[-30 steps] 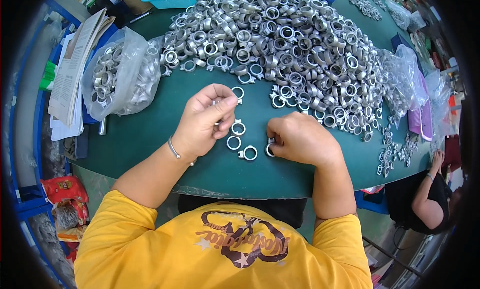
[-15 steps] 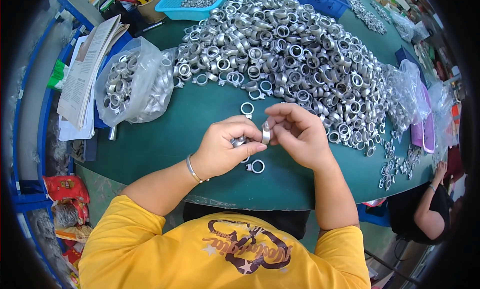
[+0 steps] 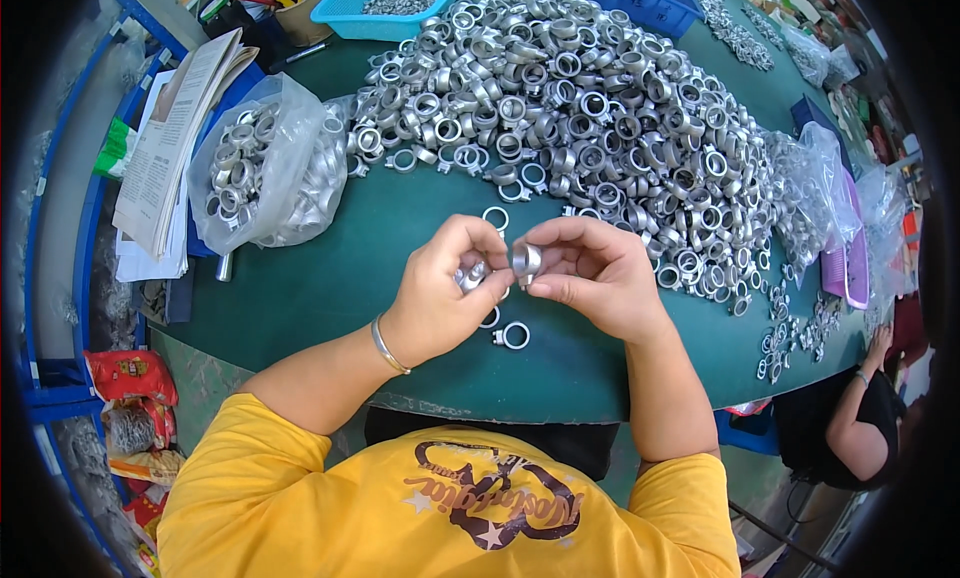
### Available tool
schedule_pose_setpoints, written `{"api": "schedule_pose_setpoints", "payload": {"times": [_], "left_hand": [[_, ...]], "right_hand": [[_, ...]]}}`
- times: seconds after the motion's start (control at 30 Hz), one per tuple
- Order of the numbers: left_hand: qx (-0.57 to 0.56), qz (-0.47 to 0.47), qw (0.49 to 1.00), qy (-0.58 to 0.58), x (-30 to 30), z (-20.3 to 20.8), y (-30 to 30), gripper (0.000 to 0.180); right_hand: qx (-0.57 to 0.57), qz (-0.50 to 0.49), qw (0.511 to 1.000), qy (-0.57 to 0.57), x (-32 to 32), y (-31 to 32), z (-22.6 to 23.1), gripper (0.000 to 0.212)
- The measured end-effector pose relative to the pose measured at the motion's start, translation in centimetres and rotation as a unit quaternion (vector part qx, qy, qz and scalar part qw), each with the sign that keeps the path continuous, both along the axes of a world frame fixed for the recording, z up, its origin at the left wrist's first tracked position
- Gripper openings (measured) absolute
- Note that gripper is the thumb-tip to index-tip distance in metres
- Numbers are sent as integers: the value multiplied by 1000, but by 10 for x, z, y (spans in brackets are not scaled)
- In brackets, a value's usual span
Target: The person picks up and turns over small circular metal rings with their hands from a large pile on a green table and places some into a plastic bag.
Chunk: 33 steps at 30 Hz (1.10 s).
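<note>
Between the thumb and fingers of my right hand [image 3: 605,283] is a silver metal ring clamp [image 3: 527,260], tilted so that its opening shows. Close beside it, my left hand [image 3: 435,288] curls around small shiny metal pieces [image 3: 472,276], partly hidden by the fingers; its fingertips are at the ring's left edge, and whether they touch it I cannot tell. Below the hands a loose ring clamp [image 3: 513,335] lies on the green table [image 3: 300,308]. Others lie partly hidden behind the left hand. Beyond the hands rises a large heap of similar ring clamps [image 3: 640,128].
A clear plastic bag of clamps [image 3: 285,178] stands left of the heap, beside stacked papers [image 3: 165,158]. At the back are a light blue basket [image 3: 365,23] and a darker blue one [image 3: 630,8]. Smaller rings [image 3: 775,348] lie right; another person's arm [image 3: 860,418] is beyond the table edge.
The ring clamp has turned from nearly edge-on to show its opening, and has moved slightly left. My right fingers have closed on it, while my left hand's grip has shifted.
</note>
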<state>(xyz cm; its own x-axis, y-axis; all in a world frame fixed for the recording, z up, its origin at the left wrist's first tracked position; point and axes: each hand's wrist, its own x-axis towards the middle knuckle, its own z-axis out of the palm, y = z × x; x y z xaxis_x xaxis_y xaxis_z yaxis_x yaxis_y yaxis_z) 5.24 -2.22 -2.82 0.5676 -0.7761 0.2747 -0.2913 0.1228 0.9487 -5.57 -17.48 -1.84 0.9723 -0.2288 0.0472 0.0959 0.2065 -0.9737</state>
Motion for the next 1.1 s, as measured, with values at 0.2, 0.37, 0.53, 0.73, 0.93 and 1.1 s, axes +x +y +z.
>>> {"api": "schedule_pose_setpoints", "payload": {"times": [0.2, 0.37, 0.53, 0.73, 0.93, 1.1], "left_hand": [[92, -145, 883, 436, 12, 6, 1, 24], [62, -138, 848, 508, 15, 8, 2, 30], [-37, 6, 872, 488, 33, 1, 0, 9], [-22, 17, 904, 427, 26, 0, 1, 8], [11, 7, 920, 393, 21, 0, -1, 9], [49, -4, 928, 370, 16, 3, 1, 13]], "right_hand": [[-167, -77, 971, -152, 3, 3, -5, 32], [-299, -106, 934, -166, 6, 8, 1, 24], [-473, -47, 876, -83, 4, 8, -4, 17], [-486, 8, 874, 0, 5, 14, -7, 13], [-492, -11, 870, -37, 8, 17, -13, 13], [-247, -84, 965, -36, 6, 8, -13, 11]]}}
